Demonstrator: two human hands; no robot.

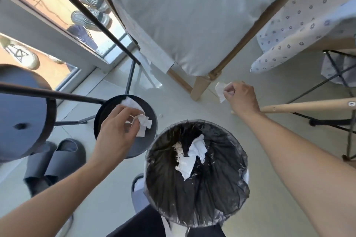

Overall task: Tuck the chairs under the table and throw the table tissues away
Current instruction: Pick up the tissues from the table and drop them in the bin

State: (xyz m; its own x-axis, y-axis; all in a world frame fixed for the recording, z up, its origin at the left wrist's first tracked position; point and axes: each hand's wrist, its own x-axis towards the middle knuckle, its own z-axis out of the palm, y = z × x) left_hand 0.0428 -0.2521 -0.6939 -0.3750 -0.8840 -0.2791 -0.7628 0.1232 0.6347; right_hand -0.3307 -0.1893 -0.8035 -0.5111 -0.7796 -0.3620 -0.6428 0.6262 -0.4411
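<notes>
A round bin lined with a black bag (pixel 227 188) stands on the floor right below me, with white crumpled tissues (pixel 192 158) inside it. My left hand (pixel 117 131) is closed on a bunch of white tissues (pixel 143 122), held just left of the bin's rim. My right hand (pixel 240 98) pinches one white tissue (pixel 220 90) above and to the right of the bin, over the floor. A chair's wooden leg (pixel 308 106) and black wire frame show at the right.
A black round stand base (pixel 142 148) sits left of the bin. A dark stool (pixel 21 113) and grey slippers (pixel 57 161) are at the left. A bed with a white duvet (pixel 183 15) lies ahead, and a table with a flowered cloth (pixel 308 25) is at the right.
</notes>
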